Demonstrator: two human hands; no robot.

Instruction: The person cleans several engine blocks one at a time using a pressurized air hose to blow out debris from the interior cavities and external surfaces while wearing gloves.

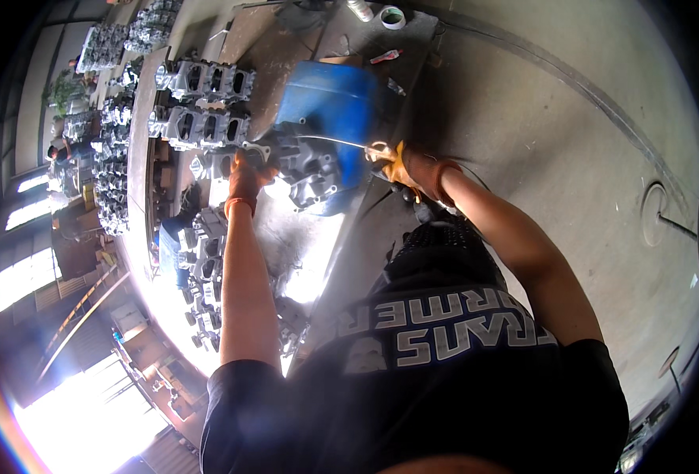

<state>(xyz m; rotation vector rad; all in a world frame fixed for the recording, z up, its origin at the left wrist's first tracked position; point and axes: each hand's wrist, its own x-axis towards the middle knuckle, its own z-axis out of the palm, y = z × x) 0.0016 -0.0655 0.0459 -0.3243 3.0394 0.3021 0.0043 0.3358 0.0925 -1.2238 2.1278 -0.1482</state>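
A grey metal casting, blurred at its edges, rests against a blue plastic container on the workbench. My left hand, in an orange glove, is closed on the casting's left end. My right hand, in an orange and yellow glove, grips a hand tool with a long thin metal rod. The rod points left and reaches over the casting. Fingers and glove hide most of the tool's body.
More castings stand in rows left of the bench, with others lower down. A tape roll, a white bottle and a red and white tube lie at the bench's far end. Bright glare covers its near part.
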